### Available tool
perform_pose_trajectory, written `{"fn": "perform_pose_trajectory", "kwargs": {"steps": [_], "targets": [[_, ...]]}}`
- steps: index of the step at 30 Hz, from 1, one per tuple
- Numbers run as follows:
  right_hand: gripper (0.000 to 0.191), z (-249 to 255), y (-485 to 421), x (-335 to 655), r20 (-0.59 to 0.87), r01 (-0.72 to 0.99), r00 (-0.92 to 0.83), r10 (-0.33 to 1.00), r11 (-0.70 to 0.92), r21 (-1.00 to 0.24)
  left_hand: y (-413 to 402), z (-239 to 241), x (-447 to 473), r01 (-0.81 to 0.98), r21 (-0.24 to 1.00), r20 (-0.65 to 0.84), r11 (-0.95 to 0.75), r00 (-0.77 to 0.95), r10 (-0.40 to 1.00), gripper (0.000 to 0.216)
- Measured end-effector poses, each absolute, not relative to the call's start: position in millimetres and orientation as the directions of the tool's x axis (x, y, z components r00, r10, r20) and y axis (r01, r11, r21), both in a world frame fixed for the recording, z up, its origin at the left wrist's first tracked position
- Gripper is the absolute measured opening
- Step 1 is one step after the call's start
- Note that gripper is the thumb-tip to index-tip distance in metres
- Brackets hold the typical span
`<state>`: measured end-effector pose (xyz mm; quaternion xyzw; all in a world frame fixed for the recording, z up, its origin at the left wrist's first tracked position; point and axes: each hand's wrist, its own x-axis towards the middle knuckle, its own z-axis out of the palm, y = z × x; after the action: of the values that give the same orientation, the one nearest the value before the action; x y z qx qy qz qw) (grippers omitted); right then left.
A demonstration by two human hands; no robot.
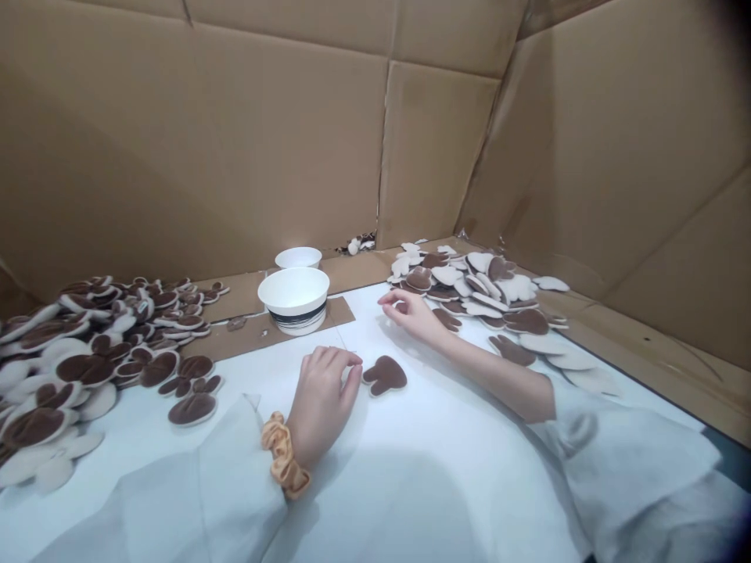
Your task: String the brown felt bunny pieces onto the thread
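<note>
My left hand (322, 395), with an orange scrunchie (285, 457) at the wrist, is held over the white table with curled fingers. Its thumb and index fingertips come close together beside a brown fabric piece with ear-like lobes (386, 375), which lies flat with a pale rim. Whether anything is pinched between those tips cannot be made out. My right hand (411, 315) reaches toward the near left side of a pile of brown and white fabric pieces (486, 285). Its fingers are loosely bent and a little apart, with nothing visible in them. A small brown piece partly shows behind this hand.
A white bowl with black bands (296, 301) stands on a cardboard strip (340, 311), with another white bowl (299, 257) behind it. Brown bow-shaped padded pieces (94, 360) are heaped on the left. Cardboard walls (282, 141) enclose the back and right. More pieces lie by a back gap.
</note>
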<state>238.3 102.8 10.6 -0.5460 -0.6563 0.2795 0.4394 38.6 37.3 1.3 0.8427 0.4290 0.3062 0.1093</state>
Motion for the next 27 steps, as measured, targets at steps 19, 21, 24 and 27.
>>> {"fn": "perform_pose_trajectory", "kwargs": {"steps": [19,21,24,27], "targets": [[0.022,5.3,23.1,229.5,0.147,0.596,-0.460,0.876,0.427,-0.680,33.6,-3.6,44.1,0.704,0.511,0.209,-0.492,0.453,0.866,0.014],[0.023,4.8,21.7,228.2,0.134,0.592,-0.457,0.879,0.413,-0.692,34.6,-4.7,43.3,0.722,0.467,0.219,-0.511,0.465,0.858,0.014],[0.023,4.4,19.5,224.5,0.119,0.582,-0.466,0.877,0.406,-0.704,36.3,-6.1,41.6,0.749,0.355,0.259,-0.559,0.496,0.829,0.017],[0.020,5.1,17.8,220.5,0.136,0.620,-0.490,0.861,0.454,-0.640,35.9,-6.4,40.2,0.748,0.258,0.325,-0.611,0.528,0.784,0.018]]}}
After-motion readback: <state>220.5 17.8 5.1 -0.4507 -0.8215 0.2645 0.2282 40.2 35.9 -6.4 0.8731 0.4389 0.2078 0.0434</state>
